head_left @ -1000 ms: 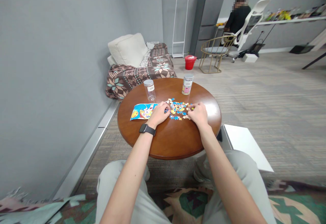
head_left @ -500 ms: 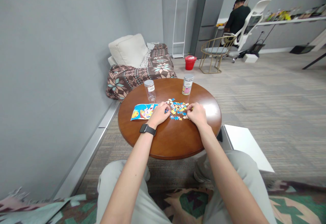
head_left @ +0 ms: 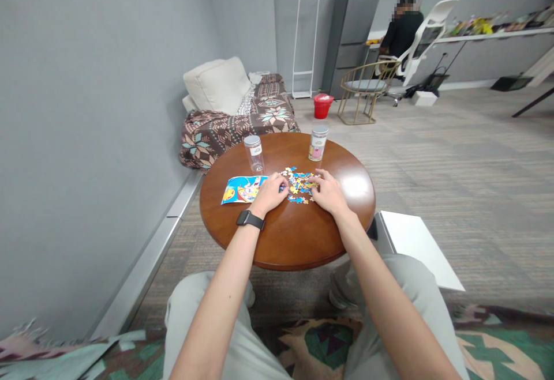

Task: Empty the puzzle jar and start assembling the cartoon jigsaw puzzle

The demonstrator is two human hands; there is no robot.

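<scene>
A loose pile of small jigsaw puzzle pieces (head_left: 298, 183), mostly blue, yellow and white, lies on the round wooden table (head_left: 288, 236). At the pile's left edge is my left hand (head_left: 270, 192), its fingers curled toward the thumb with a bit of blue puzzle piece (head_left: 283, 187) showing between them. My right hand (head_left: 329, 194) reaches over the right side of the pile, fingers apart, fingertips close to or touching pieces. Under and beside my left hand is a colourful cartoon picture sheet (head_left: 238, 190), partly hidden by that hand.
Two lidded jars stand at the back of the table: a clear jar (head_left: 256, 158) on the left and a jar with a pink cartoon label (head_left: 318, 148) on the right. A white box (head_left: 418, 247) is by the table's right side. Farther back, a person sits in a white chair (head_left: 433, 28).
My right hand has shifted slightly left over the pile, and its pinched fingers have spread apart. My left hand stays nearly in place.
</scene>
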